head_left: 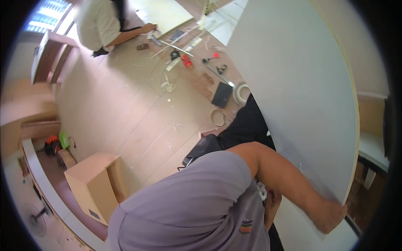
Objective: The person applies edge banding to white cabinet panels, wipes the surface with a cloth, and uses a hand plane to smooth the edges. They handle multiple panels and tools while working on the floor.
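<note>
Well left of the hands [332, 217], a wooden cabinet [83, 190] sits on the floor [138, 117]; farther off, a window [47, 16] glows.

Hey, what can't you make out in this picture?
In the head view:
Right hand: partly hidden behind the left forearm and grey shirt; grip unclear.
White object beside it: partly covered by the shirt; kind unclear.
Left hand: fingers blurred at the edge of the grey panel.
Co-worker: cut off by the upper edge.
</note>
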A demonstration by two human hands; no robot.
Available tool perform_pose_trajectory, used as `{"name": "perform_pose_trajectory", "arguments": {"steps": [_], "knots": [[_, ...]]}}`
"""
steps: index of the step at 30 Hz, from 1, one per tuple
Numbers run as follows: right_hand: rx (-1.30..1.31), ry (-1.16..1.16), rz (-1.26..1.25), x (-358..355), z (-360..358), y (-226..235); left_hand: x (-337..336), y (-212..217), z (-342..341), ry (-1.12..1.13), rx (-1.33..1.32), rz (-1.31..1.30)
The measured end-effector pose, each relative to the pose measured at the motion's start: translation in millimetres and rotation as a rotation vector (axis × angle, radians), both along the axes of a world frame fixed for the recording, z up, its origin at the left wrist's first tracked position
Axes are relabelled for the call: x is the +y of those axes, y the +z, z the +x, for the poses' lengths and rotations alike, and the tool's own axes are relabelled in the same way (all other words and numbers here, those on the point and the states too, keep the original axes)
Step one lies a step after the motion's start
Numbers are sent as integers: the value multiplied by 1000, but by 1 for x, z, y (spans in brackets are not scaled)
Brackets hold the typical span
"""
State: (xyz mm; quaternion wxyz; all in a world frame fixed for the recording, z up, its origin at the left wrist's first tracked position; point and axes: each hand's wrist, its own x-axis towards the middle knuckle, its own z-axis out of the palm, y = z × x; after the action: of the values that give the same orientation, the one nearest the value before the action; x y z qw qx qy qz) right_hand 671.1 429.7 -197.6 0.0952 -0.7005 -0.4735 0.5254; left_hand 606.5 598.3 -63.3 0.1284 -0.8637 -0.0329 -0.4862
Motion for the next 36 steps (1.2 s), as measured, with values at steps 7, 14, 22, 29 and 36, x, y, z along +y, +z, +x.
{"name": "perform_pose_trajectory", "arguments": {"steps": [7,14,22,29,36], "knots": [[223,58,149,22,-48,16,15,31,-53,3,163,-145],[26,610,308,77,-41,28,34,68,-67,141,316,-326],[215,628,370,108,-51,-40,49,63,-91,295,150,-531],[365,339,987,147,32,31,57,42,-64,403,296,-515],[-10,424,1363,183,106,168,67,54,-38,302,292,-527]]}}
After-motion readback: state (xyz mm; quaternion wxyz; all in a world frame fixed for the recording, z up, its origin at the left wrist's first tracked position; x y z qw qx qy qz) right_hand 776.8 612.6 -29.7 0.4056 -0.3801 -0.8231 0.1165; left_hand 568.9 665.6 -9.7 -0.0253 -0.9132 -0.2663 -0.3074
